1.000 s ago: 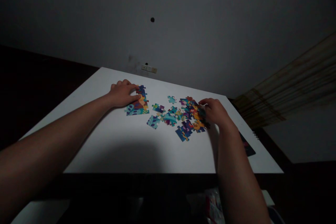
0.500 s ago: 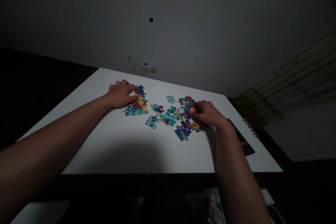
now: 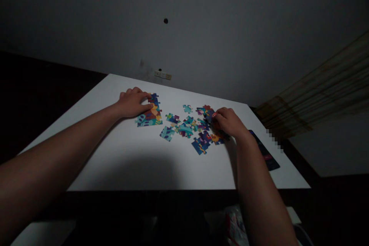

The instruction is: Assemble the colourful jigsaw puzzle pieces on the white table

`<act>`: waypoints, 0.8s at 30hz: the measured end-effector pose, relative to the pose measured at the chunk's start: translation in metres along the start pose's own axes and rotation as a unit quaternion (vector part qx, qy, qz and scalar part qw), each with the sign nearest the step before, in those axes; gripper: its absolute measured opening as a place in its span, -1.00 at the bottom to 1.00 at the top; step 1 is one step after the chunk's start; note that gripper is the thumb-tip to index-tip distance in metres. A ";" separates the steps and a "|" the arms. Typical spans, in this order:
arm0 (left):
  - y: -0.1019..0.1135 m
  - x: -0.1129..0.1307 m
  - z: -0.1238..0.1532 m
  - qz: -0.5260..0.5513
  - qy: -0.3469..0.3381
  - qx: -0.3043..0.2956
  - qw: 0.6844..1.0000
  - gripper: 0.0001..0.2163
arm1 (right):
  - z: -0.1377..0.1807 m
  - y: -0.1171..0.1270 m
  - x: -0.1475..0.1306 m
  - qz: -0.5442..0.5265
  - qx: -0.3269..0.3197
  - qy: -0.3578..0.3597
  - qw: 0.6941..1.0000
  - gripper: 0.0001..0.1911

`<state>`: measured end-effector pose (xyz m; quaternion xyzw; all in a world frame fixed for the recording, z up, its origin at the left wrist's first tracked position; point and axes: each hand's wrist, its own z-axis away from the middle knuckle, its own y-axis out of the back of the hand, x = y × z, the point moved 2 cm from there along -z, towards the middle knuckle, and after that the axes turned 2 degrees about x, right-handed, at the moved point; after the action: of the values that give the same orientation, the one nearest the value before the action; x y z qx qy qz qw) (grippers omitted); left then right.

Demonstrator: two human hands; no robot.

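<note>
My left hand lies flat on a joined section of jigsaw puzzle, its fingertips at the section's upper right edge. My right hand is curled down into a loose pile of colourful puzzle pieces, with its fingertips among them. Whether those fingers pinch a piece is hidden. Several separate pieces, such as a teal piece and a blue-green piece, lie between my hands. All of this rests on a white table.
A dark rectangular card or box lies near the table's right edge. A sheer curtain hangs at the right, and a wall plate with switches sits beyond the far edge. A plastic bag shows below the front edge.
My right hand has shifted from above the pile down onto its upper part, with fingers curled closer to the pieces. My left hand stays on the joined section.
</note>
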<state>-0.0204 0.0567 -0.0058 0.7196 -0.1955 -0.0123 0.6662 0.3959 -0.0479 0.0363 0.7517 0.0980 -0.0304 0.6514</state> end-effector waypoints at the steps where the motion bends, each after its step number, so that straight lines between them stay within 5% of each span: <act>1: 0.000 0.000 0.000 0.001 -0.001 0.000 1.000 -0.33 | 0.001 0.001 0.000 -0.001 -0.001 -0.001 1.000 -0.63; 7: 0.002 0.001 0.001 -0.001 -0.003 -0.005 1.000 -0.34 | 0.008 0.006 -0.032 -0.064 0.040 0.063 0.995 -0.68; 11: 0.003 0.003 0.000 -0.006 -0.001 -0.005 1.000 -0.34 | 0.010 0.000 -0.070 -0.131 -0.050 0.172 0.975 -0.58; 15: 0.004 0.004 0.000 0.001 0.002 -0.006 1.000 -0.35 | 0.011 -0.007 -0.089 -0.157 -0.106 0.209 0.959 -0.56; 19: 0.003 0.004 0.000 0.007 -0.002 0.000 1.000 -0.36 | 0.008 -0.012 -0.080 -0.228 -0.087 0.155 0.957 -0.86; 24: 0.002 0.003 -0.001 0.014 -0.007 0.008 1.000 -0.36 | 0.000 -0.015 -0.058 -0.276 0.002 0.060 0.959 -0.83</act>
<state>-0.0177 0.0563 -0.0029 0.7221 -0.2106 -0.0065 0.6589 0.3362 -0.0522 0.0315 0.6974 0.3407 -0.1637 0.6090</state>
